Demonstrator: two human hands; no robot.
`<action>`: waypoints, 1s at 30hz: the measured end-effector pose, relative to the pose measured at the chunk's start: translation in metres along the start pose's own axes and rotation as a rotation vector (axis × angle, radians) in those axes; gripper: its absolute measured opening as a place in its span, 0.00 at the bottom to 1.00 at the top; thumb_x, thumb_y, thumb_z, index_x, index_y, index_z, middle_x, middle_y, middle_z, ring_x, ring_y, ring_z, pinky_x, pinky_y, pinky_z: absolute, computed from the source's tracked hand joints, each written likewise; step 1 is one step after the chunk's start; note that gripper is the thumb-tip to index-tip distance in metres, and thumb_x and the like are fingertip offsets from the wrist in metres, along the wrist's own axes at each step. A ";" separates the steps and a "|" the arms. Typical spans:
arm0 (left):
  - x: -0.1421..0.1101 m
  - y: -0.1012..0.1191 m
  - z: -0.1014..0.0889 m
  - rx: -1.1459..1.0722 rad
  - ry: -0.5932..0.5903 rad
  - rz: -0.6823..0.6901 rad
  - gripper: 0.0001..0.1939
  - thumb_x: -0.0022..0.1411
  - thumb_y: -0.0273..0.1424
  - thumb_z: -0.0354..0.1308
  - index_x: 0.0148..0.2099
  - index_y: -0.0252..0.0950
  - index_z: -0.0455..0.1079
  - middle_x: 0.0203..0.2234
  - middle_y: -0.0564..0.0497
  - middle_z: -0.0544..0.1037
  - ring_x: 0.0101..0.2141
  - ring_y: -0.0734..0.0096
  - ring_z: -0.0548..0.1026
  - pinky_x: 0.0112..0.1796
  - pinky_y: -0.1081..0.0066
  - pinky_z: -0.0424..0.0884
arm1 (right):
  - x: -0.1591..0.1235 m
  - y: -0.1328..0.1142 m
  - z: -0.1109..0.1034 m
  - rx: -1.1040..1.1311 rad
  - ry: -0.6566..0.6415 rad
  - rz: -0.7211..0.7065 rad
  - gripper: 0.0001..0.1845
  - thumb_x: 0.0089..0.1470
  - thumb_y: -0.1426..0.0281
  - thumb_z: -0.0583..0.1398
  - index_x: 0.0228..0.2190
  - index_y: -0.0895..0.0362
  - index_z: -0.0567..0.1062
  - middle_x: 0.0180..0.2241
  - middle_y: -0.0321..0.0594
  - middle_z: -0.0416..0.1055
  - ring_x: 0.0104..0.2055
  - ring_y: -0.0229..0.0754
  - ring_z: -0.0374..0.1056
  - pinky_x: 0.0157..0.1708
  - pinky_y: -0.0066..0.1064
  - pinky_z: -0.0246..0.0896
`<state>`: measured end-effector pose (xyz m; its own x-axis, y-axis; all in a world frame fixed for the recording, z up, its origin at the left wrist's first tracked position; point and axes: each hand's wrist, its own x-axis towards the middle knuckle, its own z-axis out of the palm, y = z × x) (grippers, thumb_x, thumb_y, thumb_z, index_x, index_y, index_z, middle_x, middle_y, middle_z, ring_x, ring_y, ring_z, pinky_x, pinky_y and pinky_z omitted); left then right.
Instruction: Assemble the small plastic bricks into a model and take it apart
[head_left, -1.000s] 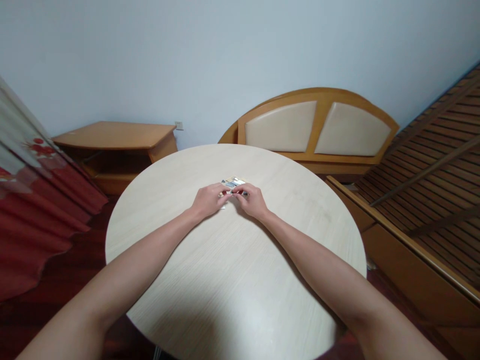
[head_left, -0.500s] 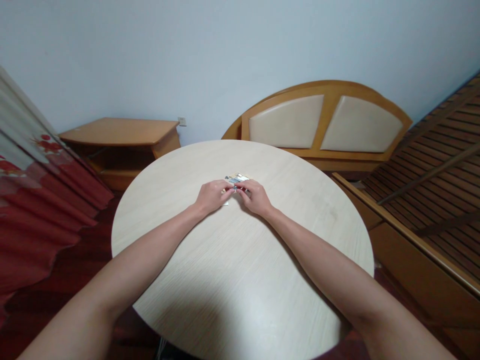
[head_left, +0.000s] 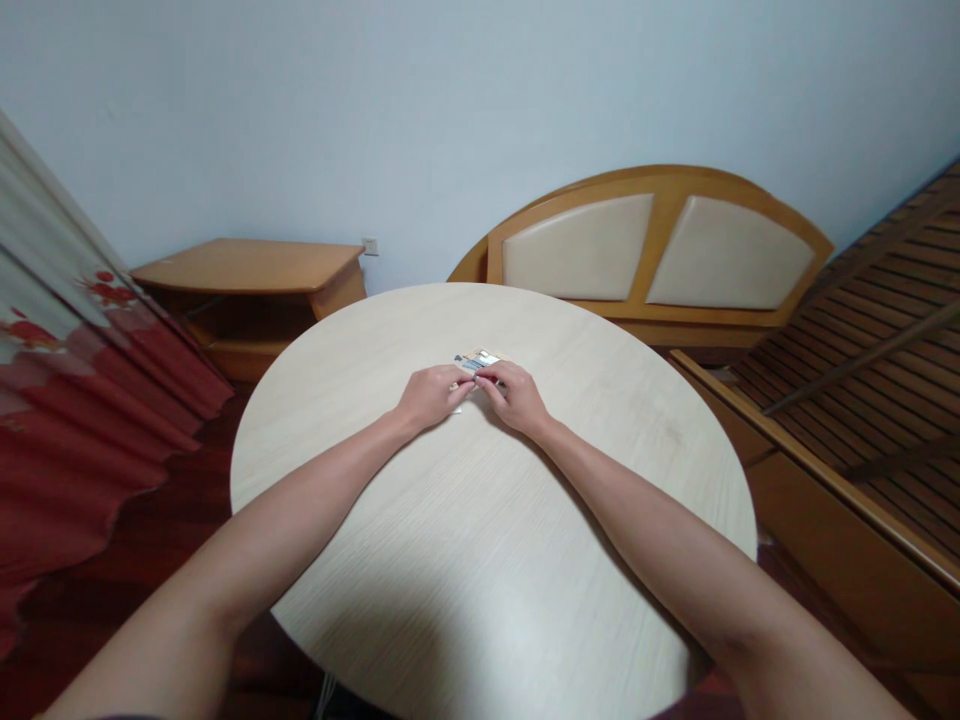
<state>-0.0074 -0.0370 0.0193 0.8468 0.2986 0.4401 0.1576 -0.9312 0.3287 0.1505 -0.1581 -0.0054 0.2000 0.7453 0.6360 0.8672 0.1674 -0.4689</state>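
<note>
Both my hands meet near the middle of the round pale table (head_left: 420, 560). The fingers of my left hand (head_left: 435, 393) are pinched together, its fingertips close to those of the other hand. My right hand (head_left: 515, 395) is also pinched, with a tiny bluish bit showing at its fingertips; it is too small to name. Just behind the fingers lies a flat, printed, card-like piece (head_left: 487, 357) with white, yellowish and dark blue parts. My hands hide part of it. A small white edge shows under my left hand.
A wooden cabinet (head_left: 255, 265) stands against the wall at the far left, beside a red and white curtain (head_left: 112, 370). Behind the table is a headboard with cream panels (head_left: 577, 245). A wooden bed rail (head_left: 810, 450) and slatted frame (head_left: 885, 340) are at the right.
The whole view has shifted slightly, so everything sits a little farther right and lower. My fingertips have come closer together, and less of the small bluish bit shows between them.
</note>
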 end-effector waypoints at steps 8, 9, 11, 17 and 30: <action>0.000 0.002 -0.001 -0.004 -0.007 0.011 0.12 0.71 0.33 0.55 0.48 0.39 0.80 0.41 0.49 0.83 0.42 0.65 0.79 0.43 0.69 0.70 | 0.001 0.000 0.000 0.005 -0.039 -0.011 0.13 0.66 0.65 0.54 0.40 0.52 0.80 0.40 0.43 0.79 0.44 0.47 0.73 0.50 0.41 0.65; 0.000 0.002 -0.001 -0.010 -0.003 0.007 0.11 0.71 0.34 0.56 0.47 0.39 0.80 0.41 0.49 0.83 0.42 0.65 0.79 0.43 0.69 0.70 | 0.001 0.000 0.000 -0.001 -0.036 -0.013 0.14 0.67 0.65 0.54 0.40 0.52 0.80 0.39 0.43 0.79 0.44 0.48 0.72 0.49 0.41 0.65; 0.000 0.003 -0.002 -0.022 0.007 -0.001 0.10 0.70 0.34 0.57 0.47 0.39 0.79 0.41 0.49 0.83 0.41 0.66 0.79 0.43 0.70 0.70 | 0.001 0.001 0.000 -0.012 -0.032 -0.027 0.14 0.67 0.64 0.54 0.39 0.53 0.79 0.38 0.44 0.79 0.43 0.47 0.72 0.48 0.40 0.65; 0.000 0.001 -0.001 -0.048 0.054 0.004 0.13 0.68 0.34 0.60 0.54 0.40 0.76 0.44 0.49 0.82 0.42 0.67 0.79 0.44 0.70 0.71 | 0.001 0.006 0.002 -0.059 -0.053 -0.053 0.18 0.70 0.61 0.51 0.38 0.54 0.78 0.37 0.43 0.78 0.41 0.46 0.71 0.46 0.38 0.63; -0.001 -0.001 0.003 -0.050 0.105 0.040 0.11 0.67 0.30 0.61 0.50 0.40 0.79 0.42 0.50 0.83 0.40 0.67 0.80 0.42 0.70 0.72 | 0.001 0.006 0.003 -0.026 -0.007 -0.117 0.12 0.68 0.65 0.55 0.38 0.54 0.77 0.37 0.44 0.77 0.40 0.48 0.71 0.43 0.40 0.63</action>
<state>-0.0070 -0.0370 0.0165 0.7938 0.2837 0.5380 0.0969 -0.9322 0.3486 0.1546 -0.1549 -0.0093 0.0936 0.7262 0.6811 0.8961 0.2367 -0.3756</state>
